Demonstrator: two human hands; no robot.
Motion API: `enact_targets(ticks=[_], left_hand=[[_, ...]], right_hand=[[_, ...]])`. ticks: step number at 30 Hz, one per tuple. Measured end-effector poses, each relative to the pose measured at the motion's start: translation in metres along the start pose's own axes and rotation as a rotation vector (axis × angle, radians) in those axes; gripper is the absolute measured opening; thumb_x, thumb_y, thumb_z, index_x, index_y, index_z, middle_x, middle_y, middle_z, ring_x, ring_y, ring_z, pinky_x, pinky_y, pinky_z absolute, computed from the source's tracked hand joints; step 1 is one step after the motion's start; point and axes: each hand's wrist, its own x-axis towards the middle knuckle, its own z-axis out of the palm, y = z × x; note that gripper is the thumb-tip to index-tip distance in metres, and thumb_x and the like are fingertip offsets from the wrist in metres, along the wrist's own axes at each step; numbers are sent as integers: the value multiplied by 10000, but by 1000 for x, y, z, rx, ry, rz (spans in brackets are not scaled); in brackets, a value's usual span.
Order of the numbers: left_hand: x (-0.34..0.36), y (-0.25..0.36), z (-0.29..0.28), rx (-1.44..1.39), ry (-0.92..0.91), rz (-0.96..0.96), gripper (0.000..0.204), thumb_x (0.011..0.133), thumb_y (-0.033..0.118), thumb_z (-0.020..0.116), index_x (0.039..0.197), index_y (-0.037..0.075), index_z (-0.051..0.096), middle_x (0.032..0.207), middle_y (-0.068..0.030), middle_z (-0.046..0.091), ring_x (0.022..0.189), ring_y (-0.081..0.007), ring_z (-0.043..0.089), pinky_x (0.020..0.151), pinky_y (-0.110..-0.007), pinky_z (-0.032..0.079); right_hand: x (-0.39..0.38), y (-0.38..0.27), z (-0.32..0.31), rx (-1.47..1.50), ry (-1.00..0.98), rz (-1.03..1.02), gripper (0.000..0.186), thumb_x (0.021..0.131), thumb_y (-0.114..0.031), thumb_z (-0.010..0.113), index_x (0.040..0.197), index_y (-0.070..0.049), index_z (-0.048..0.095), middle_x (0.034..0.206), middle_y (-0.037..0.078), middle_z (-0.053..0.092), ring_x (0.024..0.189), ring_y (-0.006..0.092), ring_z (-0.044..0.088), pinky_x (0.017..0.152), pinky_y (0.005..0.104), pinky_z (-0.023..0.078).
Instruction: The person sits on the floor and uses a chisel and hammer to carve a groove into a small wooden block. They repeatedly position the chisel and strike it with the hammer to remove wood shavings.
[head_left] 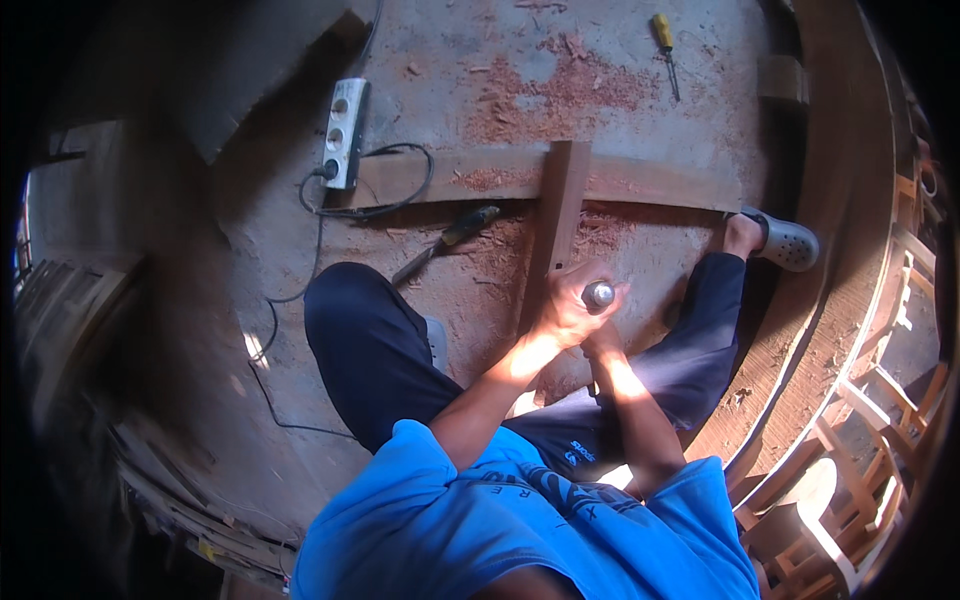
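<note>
My left hand [567, 308] is closed around an upright hand tool [599, 294], seen end-on. Its round, shiny metal cap shows above the fist, while its lower part is hidden. Close below, my right hand [603, 343] is closed; its fingers are mostly out of sight, so I cannot tell what they hold. Just ahead of both hands lies a reddish-brown wooden bar [561, 205] with a small dark hole near its close end. The bar rests across a long wooden board [655, 181]. Beside it on the floor is a chisel [465, 228] with a dark and yellow handle.
A white power strip [345, 135] with a looped black cable [322, 212] lies at the board's left end. Farther off is a yellow-handled screwdriver [664, 40]. Reddish wood shavings [555, 95] litter the floor. Large timber [835, 200] and wooden frames [870, 450] stand at the right.
</note>
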Motion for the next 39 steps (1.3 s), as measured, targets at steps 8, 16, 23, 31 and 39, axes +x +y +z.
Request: enact_targets(ticks=[8,16,23,31,39], left_hand=[[3,-12,2,-46,-81,-31,207,836,142,847,787,69,659,679,-1,633,622,-69,573,568,-259,474],[32,-17,-16,-197,-437,-250,190,838,133,845,791,96,665,682,60,600,625,-48,546,558,-239,435],[20,10,-10,-95,-306,-271,264,857,257,827,863,79,632,726,5,634,681,-102,625,622,-267,489],[8,-18,17,-50,86,-23,327,840,212,867,742,115,570,675,72,561,585,-56,496,554,-257,435],[31,-10,-34,-245,-609,-212,229,827,56,830,787,96,607,740,39,591,672,-63,558,619,-236,441]], right_hand=[[-21,-34,-26,77,-136,465,469,960,-295,558,1299,26,515,1047,245,730,906,330,747,828,460,577],[-35,-20,-8,-18,-43,339,486,949,-261,553,1333,25,466,1232,307,660,1175,449,639,1004,517,505],[-43,-9,-1,160,43,239,518,960,-257,554,1380,26,445,1267,298,649,1205,432,630,1026,509,501],[-47,-8,-3,156,23,228,570,946,-284,608,1397,21,440,1333,281,620,1250,415,607,1043,489,498],[-42,-7,-4,227,7,253,568,944,-300,619,1380,31,464,1320,284,625,1246,419,606,1047,488,494]])
